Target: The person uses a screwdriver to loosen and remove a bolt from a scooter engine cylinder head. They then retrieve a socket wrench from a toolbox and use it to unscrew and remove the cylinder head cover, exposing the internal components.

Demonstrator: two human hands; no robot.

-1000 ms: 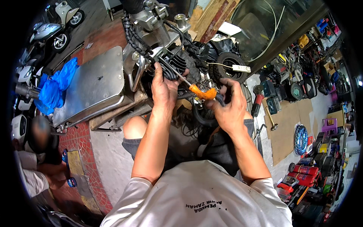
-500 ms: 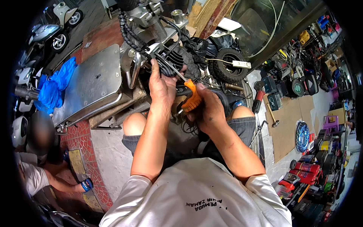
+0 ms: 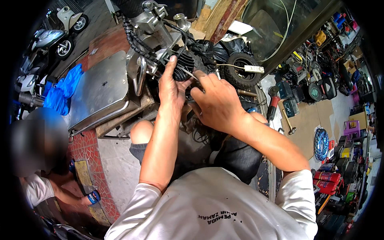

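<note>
A black finned part [image 3: 185,60], like a headlamp housing or heat sink, sits at the front of a bare metal vehicle frame [image 3: 162,38] with black ribbed cable looms [image 3: 132,36]. My left hand [image 3: 172,90] grips its near side, thumb pointing up along it and fingers curled beneath. A screwdriver's metal shaft [image 3: 187,73] runs from the finned part towards my right hand [image 3: 220,102]. Those fingers are bent over the screwdriver's handle, which they hide. What the tip touches cannot be made out.
On the left lie a metal panel [image 3: 100,88] and a blue plastic bag [image 3: 62,94], with another person [image 3: 60,190] nearby. A small tyre [image 3: 238,70] carries a white power strip [image 3: 254,69]. To the right are a red angle grinder [image 3: 274,103], a hammer [image 3: 289,122] and crowded tools.
My right hand has turned over the screwdriver, its elbow swinging outward, so the orange handle is now covered. My left hand stays at the finned part. The other person's head has come nearer.
</note>
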